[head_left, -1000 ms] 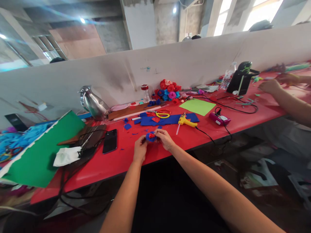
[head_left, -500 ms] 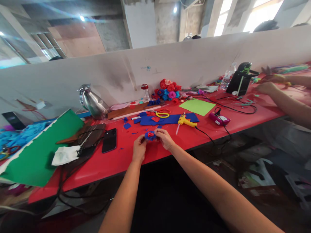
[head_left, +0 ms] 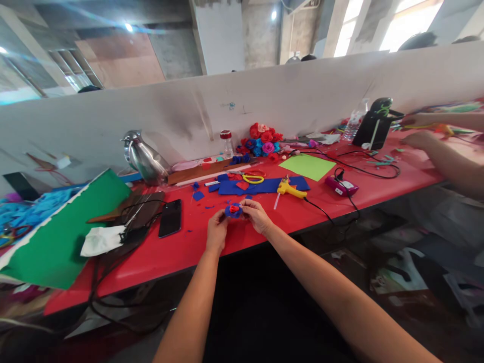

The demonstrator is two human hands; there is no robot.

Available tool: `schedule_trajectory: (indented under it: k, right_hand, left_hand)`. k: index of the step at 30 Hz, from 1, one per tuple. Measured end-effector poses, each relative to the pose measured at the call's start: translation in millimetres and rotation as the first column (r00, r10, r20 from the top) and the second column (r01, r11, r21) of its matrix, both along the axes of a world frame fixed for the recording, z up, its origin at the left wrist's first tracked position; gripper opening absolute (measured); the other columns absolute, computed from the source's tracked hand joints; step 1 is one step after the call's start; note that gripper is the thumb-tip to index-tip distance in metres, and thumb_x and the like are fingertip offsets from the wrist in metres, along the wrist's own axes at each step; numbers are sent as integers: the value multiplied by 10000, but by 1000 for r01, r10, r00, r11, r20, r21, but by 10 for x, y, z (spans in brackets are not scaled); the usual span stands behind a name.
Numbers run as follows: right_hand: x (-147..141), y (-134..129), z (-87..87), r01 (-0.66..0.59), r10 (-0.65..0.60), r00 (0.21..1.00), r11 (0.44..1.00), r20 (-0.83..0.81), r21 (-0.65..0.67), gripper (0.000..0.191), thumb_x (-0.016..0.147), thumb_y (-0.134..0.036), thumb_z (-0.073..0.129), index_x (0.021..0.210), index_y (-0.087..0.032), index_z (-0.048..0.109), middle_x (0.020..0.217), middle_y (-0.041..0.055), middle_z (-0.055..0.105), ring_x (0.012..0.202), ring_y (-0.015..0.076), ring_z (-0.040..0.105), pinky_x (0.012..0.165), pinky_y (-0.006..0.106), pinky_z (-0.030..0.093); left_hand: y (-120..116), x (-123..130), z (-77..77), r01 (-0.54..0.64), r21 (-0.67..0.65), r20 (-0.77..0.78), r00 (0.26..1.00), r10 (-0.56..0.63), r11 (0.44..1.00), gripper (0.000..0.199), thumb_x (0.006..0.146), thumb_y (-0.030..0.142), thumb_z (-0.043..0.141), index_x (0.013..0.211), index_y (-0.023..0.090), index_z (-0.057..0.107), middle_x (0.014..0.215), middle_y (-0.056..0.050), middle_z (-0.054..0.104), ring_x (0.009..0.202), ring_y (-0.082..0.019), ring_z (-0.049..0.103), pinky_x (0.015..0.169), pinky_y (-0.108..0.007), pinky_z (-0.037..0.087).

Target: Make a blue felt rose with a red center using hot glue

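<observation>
Between my two hands is a small paper flower (head_left: 233, 209) with blue outer petals and a red centre, held above the table's near edge. My left hand (head_left: 217, 229) pinches its left side. The fingers of my right hand (head_left: 255, 216) close on its right edge. Just beyond lie a strip of blue sheet (head_left: 260, 185), scissors with yellow handles (head_left: 253, 177) and small blue scraps (head_left: 198, 195). To the right of the strip rests a yellow glue gun (head_left: 292, 189) with a glue stick in it.
A phone (head_left: 170, 218) lies left of my hands, near a green board (head_left: 71, 232) and a steel jug (head_left: 145, 157). A bunch of paper flowers (head_left: 262, 141), a light green sheet (head_left: 307, 166) and a pink power socket (head_left: 341, 185) are on the red table (head_left: 151, 262). At right are a co-worker's hands (head_left: 419, 137).
The flower has tilted slightly in my fingers, so its red centre shows more. My hands stay in nearly the same place. The co-worker's hands at right have shifted.
</observation>
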State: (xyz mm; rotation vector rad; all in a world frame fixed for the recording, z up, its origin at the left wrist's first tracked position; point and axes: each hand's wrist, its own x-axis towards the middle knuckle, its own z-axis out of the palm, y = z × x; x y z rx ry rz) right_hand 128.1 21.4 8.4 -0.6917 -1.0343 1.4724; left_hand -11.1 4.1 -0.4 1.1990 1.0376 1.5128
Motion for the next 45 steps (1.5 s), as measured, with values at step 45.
schedule_trajectory:
  k: [45]
  right_hand:
    - [-24, 62, -73, -5, 4, 999, 1000, 52, 27, 324, 565, -409, 850, 688, -187, 648, 588, -38, 569, 516, 89, 441, 527, 241, 352]
  left_hand:
    - [0, -7, -6, 42, -43, 18, 999, -41, 998, 243, 623, 345, 823, 777, 176, 740, 762, -21, 732, 834, -209, 639, 904, -360, 455]
